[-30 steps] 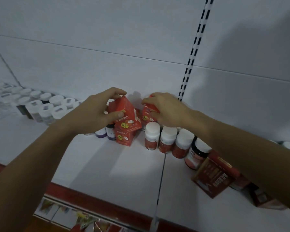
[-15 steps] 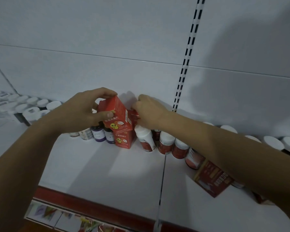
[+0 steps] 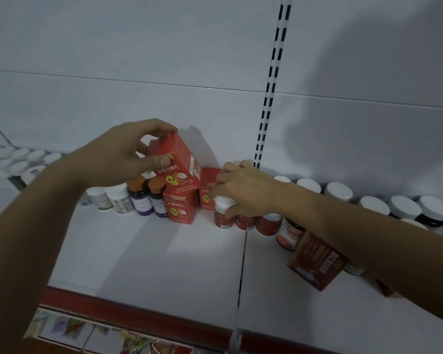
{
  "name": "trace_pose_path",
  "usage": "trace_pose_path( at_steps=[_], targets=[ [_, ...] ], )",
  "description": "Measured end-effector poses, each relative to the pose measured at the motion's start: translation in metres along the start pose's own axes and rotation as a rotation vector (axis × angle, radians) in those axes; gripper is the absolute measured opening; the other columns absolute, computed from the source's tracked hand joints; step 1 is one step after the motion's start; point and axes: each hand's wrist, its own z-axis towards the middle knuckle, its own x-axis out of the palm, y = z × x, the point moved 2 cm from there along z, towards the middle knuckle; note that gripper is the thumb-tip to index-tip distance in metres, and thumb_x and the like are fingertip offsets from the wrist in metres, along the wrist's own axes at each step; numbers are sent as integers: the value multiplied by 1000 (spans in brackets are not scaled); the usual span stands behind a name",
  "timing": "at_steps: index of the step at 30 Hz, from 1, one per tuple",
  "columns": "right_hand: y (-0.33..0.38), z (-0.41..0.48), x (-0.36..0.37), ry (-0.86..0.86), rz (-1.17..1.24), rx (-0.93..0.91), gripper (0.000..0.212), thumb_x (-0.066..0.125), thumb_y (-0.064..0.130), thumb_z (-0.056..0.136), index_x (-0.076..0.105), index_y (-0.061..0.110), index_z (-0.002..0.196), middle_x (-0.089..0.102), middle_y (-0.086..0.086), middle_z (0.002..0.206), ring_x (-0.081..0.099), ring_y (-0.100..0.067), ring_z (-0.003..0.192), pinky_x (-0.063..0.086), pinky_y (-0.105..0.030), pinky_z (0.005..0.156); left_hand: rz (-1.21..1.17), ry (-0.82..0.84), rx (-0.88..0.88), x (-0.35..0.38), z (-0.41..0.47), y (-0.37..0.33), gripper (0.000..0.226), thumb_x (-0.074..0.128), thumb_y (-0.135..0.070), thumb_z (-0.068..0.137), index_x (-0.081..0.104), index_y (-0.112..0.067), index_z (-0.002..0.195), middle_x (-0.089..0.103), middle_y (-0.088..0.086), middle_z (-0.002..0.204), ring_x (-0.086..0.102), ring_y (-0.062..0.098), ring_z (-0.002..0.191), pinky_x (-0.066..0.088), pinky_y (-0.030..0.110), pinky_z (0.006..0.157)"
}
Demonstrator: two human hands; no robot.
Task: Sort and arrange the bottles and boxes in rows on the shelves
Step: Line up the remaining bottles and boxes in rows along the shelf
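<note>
My left hand [image 3: 120, 157] grips a tilted red box [image 3: 175, 162] by its top, above a second red box [image 3: 180, 206] standing on the white shelf [image 3: 164, 261]. My right hand [image 3: 243, 191] holds the white cap of a small red bottle [image 3: 223, 217], in front of a third red box [image 3: 209, 185] at the back wall. Two more red bottles [image 3: 267, 224] stand to its right, partly under my wrist. Two purple bottles with orange caps [image 3: 149, 198] stand left of the boxes.
White-capped bottles [image 3: 374, 204] line the back wall at right, and more white caps [image 3: 23, 159] run off to the left. A dark red box [image 3: 317, 261] leans under my right forearm. A slotted upright [image 3: 269, 85] splits the back panel. The shelf's red front edge [image 3: 138, 310] runs below.
The right hand has come down from the red box at the back onto the cap of the small red bottle, which now stands upright. The left hand keeps hold of the tilted box.
</note>
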Motion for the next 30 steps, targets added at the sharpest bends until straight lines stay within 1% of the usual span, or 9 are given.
trace_pose_path(
  at_steps=[4,7,10,13,16,18,23,27,30],
  targets=[
    [-3,-4,-9,53,40,36,39,71,44,86,62,30,121,57,3,110,47,-20,107,36,-35,85,14,95,39,29,6,-5,60,66,-51,80,49,-44,137,58,-22,128,68,3,99,57,18,72],
    [-6,-8,-13,103,73,80,38,74,38,85,64,24,119,58,-1,105,44,-21,95,48,-41,87,-45,102,74,44,10,-3,62,68,-46,82,51,-37,141,57,-19,131,64,-3,107,56,14,79],
    [-10,-13,-11,122,50,108,40,76,34,83,63,21,117,57,0,105,36,-16,89,49,-41,85,48,128,108,60,14,6,62,70,-51,89,52,-31,144,59,-12,128,62,4,112,57,25,89],
    [-10,-17,-7,94,93,130,50,78,34,80,56,21,123,56,2,109,34,-14,91,47,-38,87,193,141,194,82,16,10,62,64,-43,85,53,-27,144,59,-7,119,56,7,107,49,31,95],
    [-11,-21,-7,26,203,166,52,75,46,80,57,24,123,54,3,110,40,-14,94,45,-36,88,333,117,205,101,18,17,61,65,-42,88,52,-27,146,58,-2,128,52,16,114,42,40,102],
    [-13,-20,-11,-36,242,196,45,66,52,88,60,21,121,57,0,108,49,-20,99,46,-40,89,442,90,198,115,15,26,60,69,-39,90,49,-33,146,52,-4,135,49,23,119,43,48,101],
    [-18,-3,-16,-32,219,300,34,54,32,98,59,16,127,61,-8,113,55,-29,107,48,-45,91,461,-26,138,128,5,36,70,80,-37,82,51,-27,145,45,2,140,47,31,123,49,55,91],
    [-13,20,-16,18,156,334,29,57,28,93,60,13,117,62,-9,103,59,-30,97,52,-42,83,528,-72,57,129,-1,35,81,84,-40,76,51,-19,146,49,2,141,45,30,128,45,53,97],
    [-10,33,-17,42,43,364,17,62,18,88,61,13,104,63,-6,95,63,-27,89,44,-33,63,548,-104,54,134,-5,33,77,86,-33,73,56,-15,142,54,4,138,48,32,125,44,52,94]
  ],
)
